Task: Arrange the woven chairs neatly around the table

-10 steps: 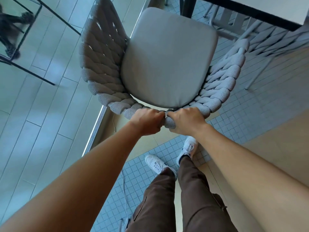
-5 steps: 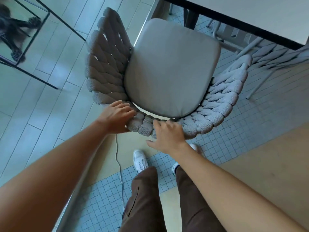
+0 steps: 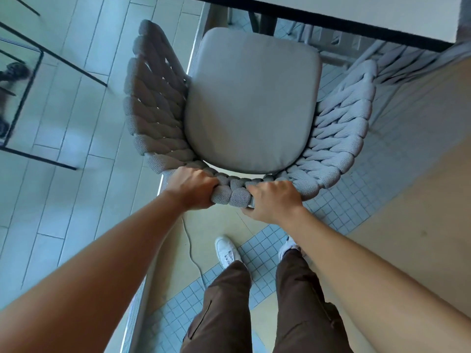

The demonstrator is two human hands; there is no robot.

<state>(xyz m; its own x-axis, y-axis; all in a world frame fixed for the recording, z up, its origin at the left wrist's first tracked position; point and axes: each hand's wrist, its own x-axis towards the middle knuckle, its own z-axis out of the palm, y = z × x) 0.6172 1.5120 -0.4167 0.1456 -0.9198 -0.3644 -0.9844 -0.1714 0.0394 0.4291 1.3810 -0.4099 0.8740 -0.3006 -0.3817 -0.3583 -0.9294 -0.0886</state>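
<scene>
A grey woven chair [image 3: 158, 110] with a plain grey seat cushion [image 3: 252, 105] stands right in front of me, seen from above. My left hand [image 3: 192, 188] and my right hand [image 3: 274, 201] both grip the top of its woven backrest, a short gap apart. The cushion's front edge sits near the black edge of the table [image 3: 356, 11], which crosses the top of the view. A second woven chair [image 3: 407, 59] is tucked partly under the table at the upper right.
A black metal frame [image 3: 51, 54] stands on the pale plank floor at the left. A metal floor track [image 3: 158, 182] runs under the chair. A thin white cable [image 3: 190, 245] lies by my white shoes [image 3: 226, 252] on the small blue tiles.
The chair has moved closer to the table edge. My hands, close together a second ago, shifted apart along the backrest and closed on it again.
</scene>
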